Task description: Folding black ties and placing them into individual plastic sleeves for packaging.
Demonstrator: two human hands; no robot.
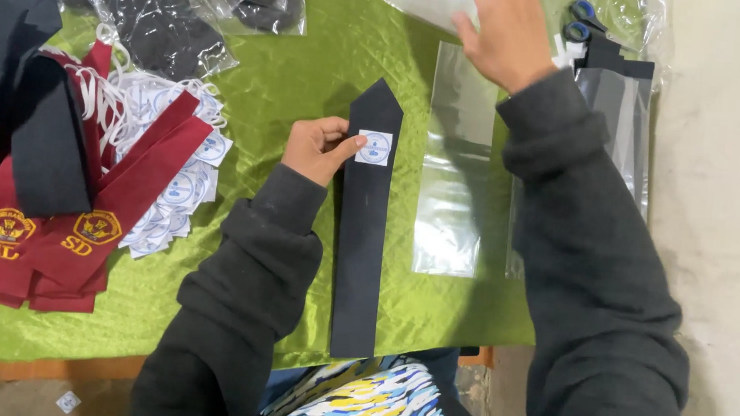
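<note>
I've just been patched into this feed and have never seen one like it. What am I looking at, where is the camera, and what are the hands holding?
There is no machine here: one camera sits on a person's head and looks down at their own two bare hands over a green cloth. The left hand presses a small white label onto a dark pointed tie. The right hand reaches toward the far edge and holds nothing that I can see. Clear plastic sleeves lie beside the tie. To the left are maroon ties with gold badges, more round labels and dark ties. Blue-handled scissors lie at the top right.

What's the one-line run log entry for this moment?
left hand: pressing white label on black tie | right hand: reaching beyond clear sleeve
</note>
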